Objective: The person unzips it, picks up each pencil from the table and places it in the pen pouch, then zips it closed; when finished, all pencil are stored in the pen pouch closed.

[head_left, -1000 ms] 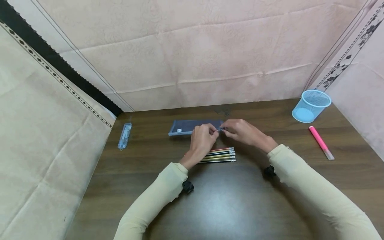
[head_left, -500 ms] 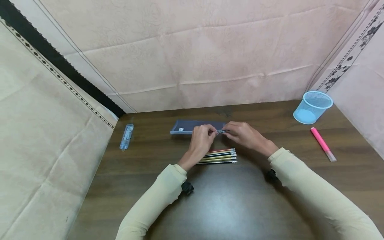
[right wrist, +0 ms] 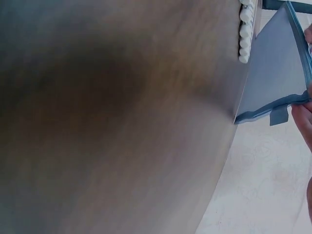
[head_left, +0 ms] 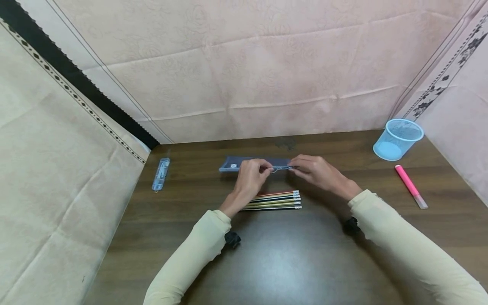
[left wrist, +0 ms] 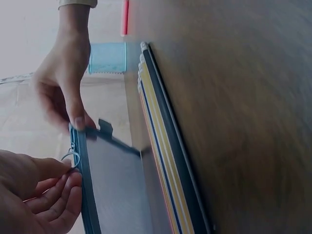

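A see-through blue zip pouch [head_left: 280,162] stands raised near the table's back, its zip edge up in the left wrist view. My left hand [head_left: 248,177] pinches the zipper pull, a metal ring [left wrist: 73,156], between thumb and fingers. At the pouch's right end, my right hand [head_left: 318,173] pinches the upper corner by the zip's end; a small fabric tab [right wrist: 279,116] sticks out below its fingers in the right wrist view. Several striped pencils [head_left: 274,201] lie side by side in front of the pouch, partly behind my left wrist.
To the right stands a light blue mesh cup [head_left: 398,140], with a pink marker [head_left: 409,184] lying in front of it. A clear blue cutter-like item [head_left: 161,174] lies at far left. Patterned cloth [head_left: 274,76] hangs behind the wooden table [head_left: 289,262].
The gap between my hands has widened: the left hand with the zipper pull has moved left along the zip, and the right hand has shifted slightly right, still holding the pouch's corner.
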Demonstrator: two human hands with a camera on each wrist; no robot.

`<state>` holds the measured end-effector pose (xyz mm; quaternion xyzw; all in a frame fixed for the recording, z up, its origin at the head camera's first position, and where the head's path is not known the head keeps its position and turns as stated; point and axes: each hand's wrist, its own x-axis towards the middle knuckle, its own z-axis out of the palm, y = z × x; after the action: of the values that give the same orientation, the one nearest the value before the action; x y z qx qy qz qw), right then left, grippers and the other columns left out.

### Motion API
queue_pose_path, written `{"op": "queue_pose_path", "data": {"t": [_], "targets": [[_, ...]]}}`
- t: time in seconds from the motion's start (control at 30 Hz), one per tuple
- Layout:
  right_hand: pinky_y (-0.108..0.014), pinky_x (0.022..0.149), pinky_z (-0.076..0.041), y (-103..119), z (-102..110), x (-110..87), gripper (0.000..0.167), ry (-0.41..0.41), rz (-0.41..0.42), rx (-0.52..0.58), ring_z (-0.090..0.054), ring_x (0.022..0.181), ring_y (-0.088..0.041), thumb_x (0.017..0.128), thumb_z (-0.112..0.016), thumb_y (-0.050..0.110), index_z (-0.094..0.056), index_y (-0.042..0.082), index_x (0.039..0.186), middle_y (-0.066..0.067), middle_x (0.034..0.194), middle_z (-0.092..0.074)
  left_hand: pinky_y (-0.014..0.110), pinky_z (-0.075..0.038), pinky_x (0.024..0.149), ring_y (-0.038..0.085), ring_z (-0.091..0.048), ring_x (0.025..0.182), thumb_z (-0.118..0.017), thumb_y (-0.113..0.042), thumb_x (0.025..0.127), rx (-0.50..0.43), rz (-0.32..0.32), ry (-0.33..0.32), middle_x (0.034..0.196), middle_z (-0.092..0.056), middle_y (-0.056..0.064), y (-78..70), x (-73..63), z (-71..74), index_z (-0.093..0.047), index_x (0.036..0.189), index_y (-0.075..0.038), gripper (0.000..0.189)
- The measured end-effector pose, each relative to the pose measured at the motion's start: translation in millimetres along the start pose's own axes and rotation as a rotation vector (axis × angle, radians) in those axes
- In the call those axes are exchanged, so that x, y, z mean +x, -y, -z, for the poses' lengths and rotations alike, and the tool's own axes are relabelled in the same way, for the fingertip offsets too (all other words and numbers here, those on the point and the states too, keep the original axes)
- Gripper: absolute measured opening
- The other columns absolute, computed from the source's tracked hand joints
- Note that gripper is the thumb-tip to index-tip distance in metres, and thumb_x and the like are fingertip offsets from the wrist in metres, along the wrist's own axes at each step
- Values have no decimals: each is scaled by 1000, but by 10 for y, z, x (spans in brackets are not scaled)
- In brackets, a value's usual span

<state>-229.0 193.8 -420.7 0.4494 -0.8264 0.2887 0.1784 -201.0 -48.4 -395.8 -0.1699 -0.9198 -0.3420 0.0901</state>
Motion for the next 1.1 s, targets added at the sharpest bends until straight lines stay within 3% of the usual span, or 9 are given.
{"op": "queue_pose_path", "data": {"t": [0.4, 0.7, 1.1], "targets": [[-28, 79, -58, -76, 78, -45, 34, -34, 48, -20, -73, 96, -20, 80, -78, -10, -73, 3, 111, -6, 107, -73, 23, -56, 65, 12, -69, 73, -73, -12, 93, -5, 20, -58, 90, -78, 7, 210, -64, 193, -80, 95, -5, 9], [-33, 78, -59, -78, 132, -106, 31, -15, -2, -43, -73, 97, -21, 83, -77, -6, -72, 2, 113, -7, 108, -73, 28, -56, 66, 15, -66, 72, -75, -10, 91, 20, 89, -109, 87, -77, 9, 415, -147, 349, -80, 95, -4, 8], [-27, 79, -57, -118, 256, -231, 32, -30, -54, -84, -72, 91, -17, 80, -78, -9, -72, 3, 110, -5, 103, -74, 27, -53, 62, 17, -65, 71, -76, -11, 90, 26, 150, -140, 86, -77, 10, 575, -194, 446, -80, 94, -3, 9]]}}
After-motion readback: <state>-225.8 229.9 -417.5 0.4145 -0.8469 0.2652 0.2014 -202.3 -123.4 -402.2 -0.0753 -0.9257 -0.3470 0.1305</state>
